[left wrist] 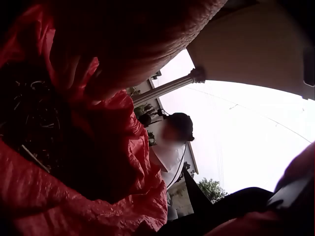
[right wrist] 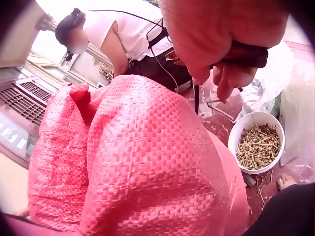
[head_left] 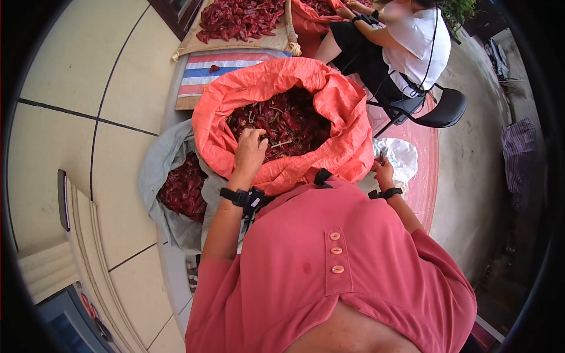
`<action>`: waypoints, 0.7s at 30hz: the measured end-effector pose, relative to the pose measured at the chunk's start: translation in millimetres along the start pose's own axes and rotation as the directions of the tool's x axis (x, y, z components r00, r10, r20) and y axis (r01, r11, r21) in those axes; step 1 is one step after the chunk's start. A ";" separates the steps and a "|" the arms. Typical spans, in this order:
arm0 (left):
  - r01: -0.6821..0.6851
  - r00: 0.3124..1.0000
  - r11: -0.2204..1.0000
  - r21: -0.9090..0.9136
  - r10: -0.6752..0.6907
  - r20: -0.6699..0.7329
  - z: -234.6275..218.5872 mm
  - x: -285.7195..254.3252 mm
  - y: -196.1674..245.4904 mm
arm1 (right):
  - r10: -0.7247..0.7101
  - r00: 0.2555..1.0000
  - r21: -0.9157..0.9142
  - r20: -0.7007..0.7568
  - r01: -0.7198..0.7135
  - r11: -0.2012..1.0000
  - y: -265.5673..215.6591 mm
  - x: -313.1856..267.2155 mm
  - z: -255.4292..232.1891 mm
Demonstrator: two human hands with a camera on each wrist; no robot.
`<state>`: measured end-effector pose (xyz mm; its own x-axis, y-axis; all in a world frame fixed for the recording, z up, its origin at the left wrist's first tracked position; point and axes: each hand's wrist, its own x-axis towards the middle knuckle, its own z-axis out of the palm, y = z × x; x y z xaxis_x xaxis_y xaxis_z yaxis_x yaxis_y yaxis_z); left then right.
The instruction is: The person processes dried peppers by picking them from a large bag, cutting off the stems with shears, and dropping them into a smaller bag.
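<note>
A big red woven sack (head_left: 347, 126) stands wide open before the body, full of dark red dried peppers (head_left: 294, 120) with thin stems. My left hand (head_left: 250, 152) is over the peppers at the sack's near left side, fingers loosely bent, with nothing seen held. In the left wrist view that hand (left wrist: 123, 44) is dark above the sack's red rim (left wrist: 142, 162). Outside the sack on the right, my right hand (head_left: 384, 172) grips a small dark object, its fingers curled. The right wrist view shows this dark object (right wrist: 248, 55) between thumb and fingers of the hand (right wrist: 221, 34); its kind is unclear.
A grey sack (head_left: 154, 165) of peppers stands at the left. Another person (head_left: 412, 47) sits on a black folding chair (head_left: 444, 112) at the back right. Peppers lie on a cloth (head_left: 235, 41) behind. A white bucket (right wrist: 258, 169) of stems stands beyond the red sack in the right wrist view.
</note>
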<state>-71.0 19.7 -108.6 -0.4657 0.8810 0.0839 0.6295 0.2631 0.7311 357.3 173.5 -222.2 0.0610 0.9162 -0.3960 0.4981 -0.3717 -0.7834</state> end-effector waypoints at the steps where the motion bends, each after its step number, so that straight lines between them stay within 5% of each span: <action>1: -0.014 0.998 1.000 -0.016 0.015 0.063 21.4 8.9 0.0 | 0.010 1.000 0.045 0.001 -0.010 0.999 0.8 -0.4 0.3; 5: 0.039 0.970 0.994 -0.099 -0.013 0.243 87.9 48.4 -7.8 | 0.077 0.997 0.036 0.026 -0.078 0.996 -8.0 -14.6 -12.8; 8: 0.310 0.912 0.939 -0.148 -0.249 0.327 133.4 72.5 -26.4 | 0.083 0.994 0.085 0.067 -0.088 0.992 -16.3 -40.9 -25.9; 13: 0.446 0.859 0.864 -0.233 -0.340 0.383 162.4 84.5 -45.1 | 0.099 0.994 0.113 0.056 -0.104 0.988 -12.7 -77.1 -43.1; 15: 0.434 0.884 0.821 -0.371 -0.309 0.351 153.7 78.8 -38.1 | 0.086 0.996 0.138 0.025 -0.088 0.986 -13.2 -87.5 -50.8; 19: 0.064 0.997 0.909 -0.413 -0.037 0.072 128.4 54.1 -17.3 | -0.043 0.999 0.272 0.003 0.041 0.961 -56.2 -95.9 -55.8; 21: 0.096 0.995 0.901 -0.424 -0.088 0.039 103.5 42.8 15.8 | -0.055 0.997 0.280 0.051 0.039 0.959 -104.3 -98.6 -46.5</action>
<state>-16.6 102.3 -163.4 -0.4948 0.8690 -0.0067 0.2587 0.1546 0.9535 339.6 128.9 -79.2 -0.0105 0.9265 -0.3761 0.2379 -0.3630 -0.9009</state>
